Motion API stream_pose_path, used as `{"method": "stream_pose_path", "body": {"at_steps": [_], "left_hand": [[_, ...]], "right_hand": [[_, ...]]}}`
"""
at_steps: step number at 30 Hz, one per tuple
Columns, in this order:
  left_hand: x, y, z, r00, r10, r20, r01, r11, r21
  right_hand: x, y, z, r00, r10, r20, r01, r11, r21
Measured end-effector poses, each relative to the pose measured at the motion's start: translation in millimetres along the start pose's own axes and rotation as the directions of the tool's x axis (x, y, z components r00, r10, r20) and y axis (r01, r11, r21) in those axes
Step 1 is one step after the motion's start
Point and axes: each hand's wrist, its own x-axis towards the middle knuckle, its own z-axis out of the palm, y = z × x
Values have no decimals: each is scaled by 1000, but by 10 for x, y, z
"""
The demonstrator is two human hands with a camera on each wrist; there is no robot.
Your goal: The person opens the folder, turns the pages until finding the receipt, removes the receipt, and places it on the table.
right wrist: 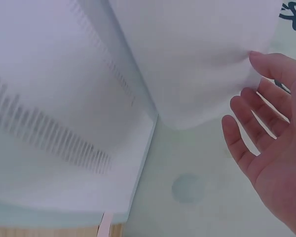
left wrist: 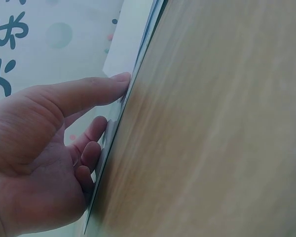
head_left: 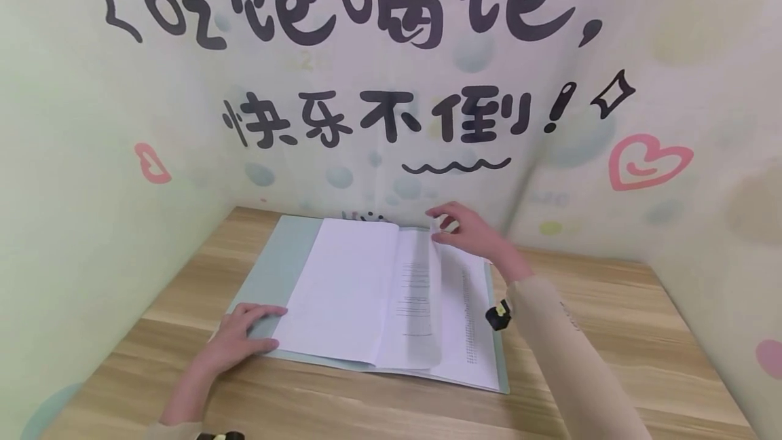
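One page (head_left: 421, 321) is pinched by right hand (head_left: 469, 229), left hand (head_left: 234, 339) resting open-fingered on folder (head_left: 282, 257).

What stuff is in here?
Wooden tabletop: one, brown, underneath
Flat open cover: one, pale blue-green, on tabletop
Printed paper pages: several, white, inside cover
Lifted paper page: one, white, over cover
Bubble-patterned backdrop: one, pale, behind tabletop
Rounded writing: two rows, black, on backdrop
Outlined hearts: two, pink, on backdrop
Long sleeves: two, beige, from bottom edge
Wrist devices: two, black, by sleeves
Left hand: one, bare, on cover's left
Right hand: one, bare, pinching lifted page
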Motion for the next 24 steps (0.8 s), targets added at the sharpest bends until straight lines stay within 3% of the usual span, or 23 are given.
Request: {"method": "stream_pose_path", "body": {"at_steps": [7,19,24], "left_hand": [[-11,-1,3,1000,-9,1,9,1000,2],[-9,-13,8,1000,-4,-5,4,1000,-1],[5,-21,7,1000,-2,-14,2,1000,7]], "right_hand": [[224,-212,231,996,-46,73,46,999,-2],[566,-454,618,986,3,169,6,999,-49],[659,-549,762,980,-12,200,24,998,-57]]}}
